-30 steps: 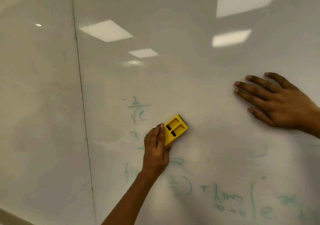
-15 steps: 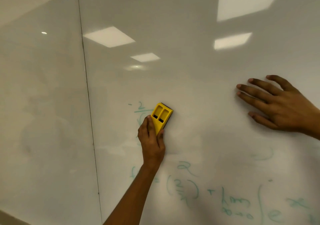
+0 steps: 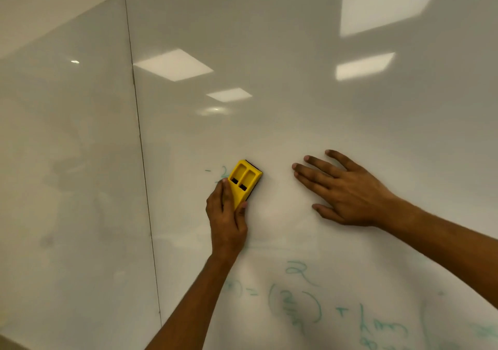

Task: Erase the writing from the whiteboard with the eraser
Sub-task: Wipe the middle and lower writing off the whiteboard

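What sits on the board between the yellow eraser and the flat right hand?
In the head view, only bare, wiped whiteboard lies between the eraser and the right hand.

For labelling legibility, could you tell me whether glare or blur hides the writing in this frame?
Head view: ceiling-light reflections sit high on the whiteboard, clear of the writing; the green writing is faint and soft, partly smeared; the eraser looks sharp.

Two bare forearms in view, no sleeves reaching the wrists. Left hand [image 3: 227, 216] and right hand [image 3: 347, 194]: no rings, watch, bands or gloves seen; fingernails short and unpainted
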